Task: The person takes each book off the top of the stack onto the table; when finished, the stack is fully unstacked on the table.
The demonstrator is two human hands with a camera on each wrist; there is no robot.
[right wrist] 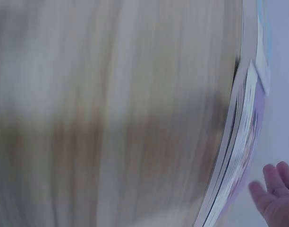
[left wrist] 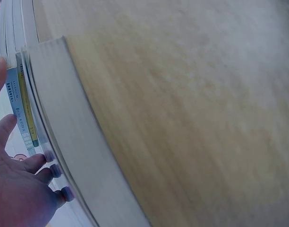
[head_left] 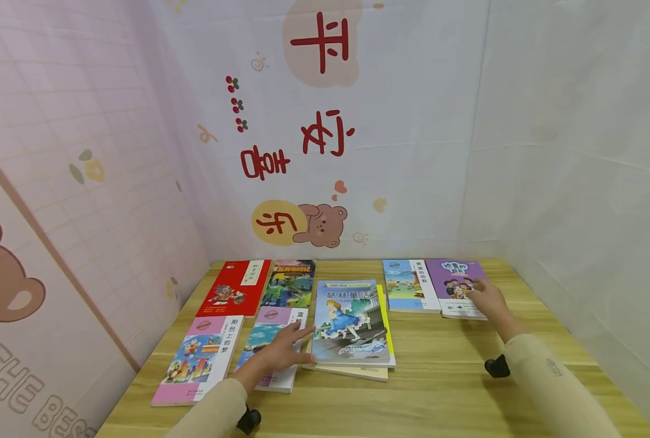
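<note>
A stack of books lies mid-table, topped by a book with a blue-dressed girl on its cover point(head_left: 349, 322). At the stack's left edge is my left hand point(head_left: 282, 351), fingers spread, thumb low by the corner. Part of a pink-and-blue book point(head_left: 264, 325) lies beneath that hand. In the left wrist view, the fingers of the left hand point(left wrist: 21, 184) are extended beside the book spines point(left wrist: 17, 101). On the right, my right hand point(head_left: 489, 299) is over the right edge of a purple book point(head_left: 456, 286). The right wrist view shows its fingers loosely extended near the purple cover point(right wrist: 258, 113).
At the back left lie a red book point(head_left: 234, 289) and a green-toned book point(head_left: 289, 286). A pink book with a city picture point(head_left: 196, 359) is at the front left. A landscape-cover book point(head_left: 407, 286) lies left of the purple one. Printed cloth walls point(head_left: 412, 152) surround the wooden table point(head_left: 439, 377).
</note>
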